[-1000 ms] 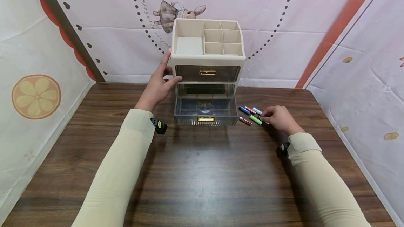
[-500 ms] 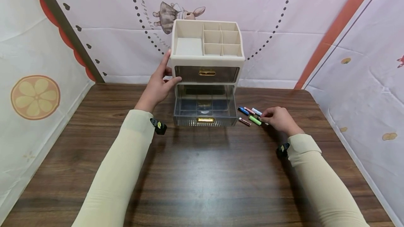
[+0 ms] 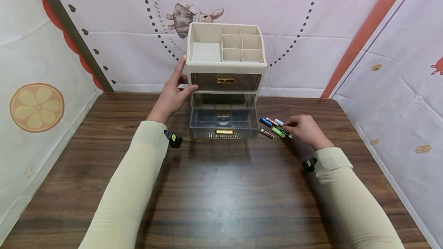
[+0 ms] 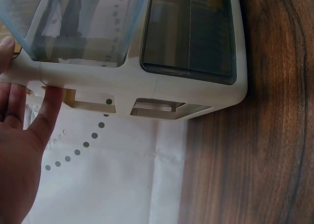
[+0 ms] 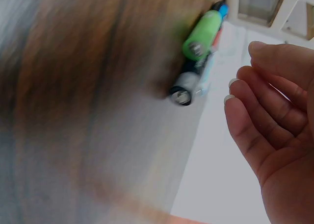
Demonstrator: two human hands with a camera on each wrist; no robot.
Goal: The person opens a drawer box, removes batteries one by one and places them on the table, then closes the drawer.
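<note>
My left hand (image 3: 170,97) holds the left side of a cream desktop drawer organizer (image 3: 226,65), its thumb on the front frame and its other fingers along the side. The lower clear drawer (image 3: 205,133) is pulled out. My right hand (image 3: 307,130) is just over a small group of batteries right of the organizer. In the right wrist view its fingers are loosely bent with nothing between them, beside a black battery (image 5: 188,82) and a green battery (image 5: 203,35). A blue battery (image 3: 266,122) and a dark red battery (image 3: 267,133) lie near the drawer.
The upper drawer (image 3: 207,81) is closed, and open compartments (image 3: 232,41) top the organizer. Everything stands on a dark wooden table (image 3: 221,187). Printed cloth (image 3: 297,7) hangs behind and at both sides.
My right hand has drawn back slightly from the batteries, and the black battery shows more beside the green one. The left hand keeps its place on the organizer.
</note>
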